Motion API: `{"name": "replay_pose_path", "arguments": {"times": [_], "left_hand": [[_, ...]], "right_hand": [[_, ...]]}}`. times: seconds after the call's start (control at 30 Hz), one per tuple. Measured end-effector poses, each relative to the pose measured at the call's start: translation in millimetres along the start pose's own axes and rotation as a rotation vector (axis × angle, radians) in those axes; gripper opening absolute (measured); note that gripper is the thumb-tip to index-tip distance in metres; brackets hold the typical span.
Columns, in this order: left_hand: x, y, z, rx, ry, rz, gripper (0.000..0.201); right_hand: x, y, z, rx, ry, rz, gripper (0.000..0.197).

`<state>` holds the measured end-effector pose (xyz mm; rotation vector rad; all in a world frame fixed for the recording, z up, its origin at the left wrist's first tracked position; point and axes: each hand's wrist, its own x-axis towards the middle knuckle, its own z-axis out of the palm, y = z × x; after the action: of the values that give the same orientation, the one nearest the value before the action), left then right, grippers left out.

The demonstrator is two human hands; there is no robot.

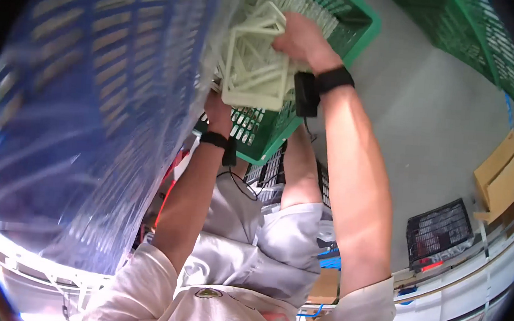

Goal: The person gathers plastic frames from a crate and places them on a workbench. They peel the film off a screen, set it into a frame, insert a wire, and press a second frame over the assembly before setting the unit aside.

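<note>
My right hand (303,39) is closed on the upper right edge of some pale, cream-coloured rectangular frames (253,99). They are hollow in the middle and overlap one another. Beneath them sits a green plastic crate (265,138) with slotted walls, holding more pale pieces of the same kind. My left hand (217,111) is beside the frames' lower left corner, low at the crate's near left side. Its fingers are hidden, so its grip does not show. Each wrist has a black strap with a small dark box on it.
A blue slotted crate (127,101) under clear plastic film fills the left side, close to my left arm. Another green crate (477,39) stands at the upper right. On the grey floor are a black crate (441,230) and a cardboard box (502,177) at right.
</note>
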<state>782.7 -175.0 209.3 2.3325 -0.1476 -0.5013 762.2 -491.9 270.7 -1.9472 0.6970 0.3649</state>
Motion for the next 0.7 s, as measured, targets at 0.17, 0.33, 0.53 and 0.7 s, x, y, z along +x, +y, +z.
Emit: {"name": "replay_pose_path", "arguments": {"times": [0.17,0.33,0.53,0.7], "left_hand": [[-57.4,97.9,-7.2,-0.364,-0.006,-0.240,0.035],[-129.7,147.9,-79.4,-0.283,-0.282,-0.087,0.031],[-201.6,227.1,-141.6,-0.975,-0.621,-0.463,0.030],[-263.7,295.3,-219.7,-0.988,-0.559,-0.473,0.021]], "right_hand": [[-96.0,-9.6,-44.9,0.322,-0.185,0.035,0.043],[-210.1,-69.7,-86.1,0.715,-0.260,0.207,0.042],[-310.2,-92.4,-116.3,0.583,-0.293,0.234,0.040],[-359.5,-178.3,-123.6,0.410,-0.320,0.149,0.043]]}}
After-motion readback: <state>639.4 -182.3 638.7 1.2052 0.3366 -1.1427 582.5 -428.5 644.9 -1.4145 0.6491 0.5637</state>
